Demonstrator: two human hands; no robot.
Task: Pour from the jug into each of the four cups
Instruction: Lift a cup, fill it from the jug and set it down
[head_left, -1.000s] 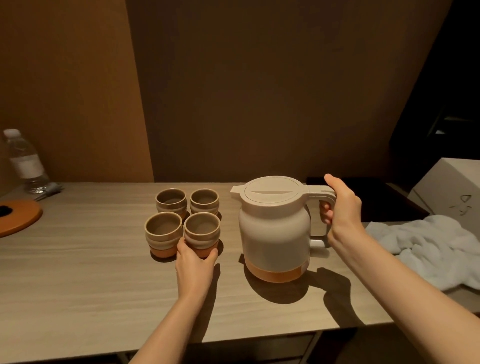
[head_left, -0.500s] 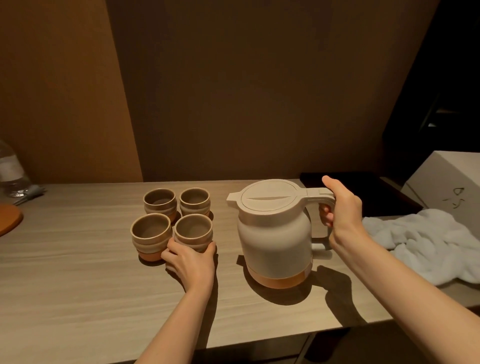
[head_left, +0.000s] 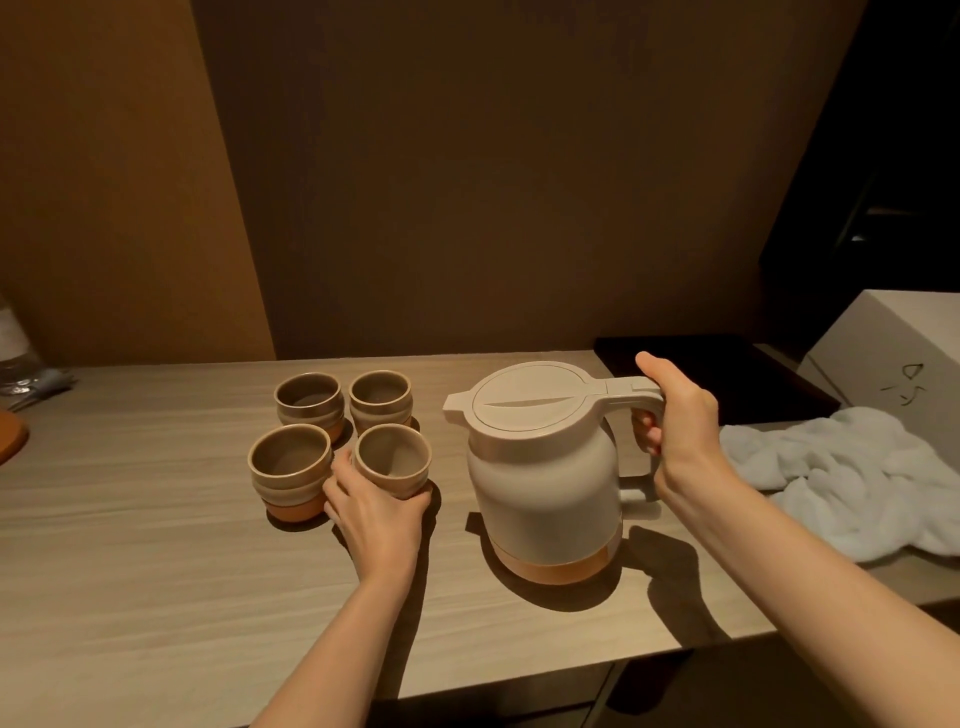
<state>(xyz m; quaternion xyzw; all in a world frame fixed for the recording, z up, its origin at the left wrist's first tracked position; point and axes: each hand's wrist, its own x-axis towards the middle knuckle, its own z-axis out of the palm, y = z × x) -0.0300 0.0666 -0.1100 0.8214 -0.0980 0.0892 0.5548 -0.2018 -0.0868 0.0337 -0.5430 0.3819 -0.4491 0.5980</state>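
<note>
- Since half a second ago the near-right cup (head_left: 393, 459) has tilted toward the jug (head_left: 545, 467); the left hand (head_left: 376, 514) has closed further round it.
- Left grip: fingers curled around that cup's base, at centre frame.
- Right grip: the right hand (head_left: 680, 421) is wrapped on the jug's handle, thumb on top; the jug stands upright on the surface (head_left: 156, 571).
- The spout points frame-left, straight at the held cup, which lies just left of the jug.
- The other three cups (head_left: 291, 457) sit further left and behind.
</note>
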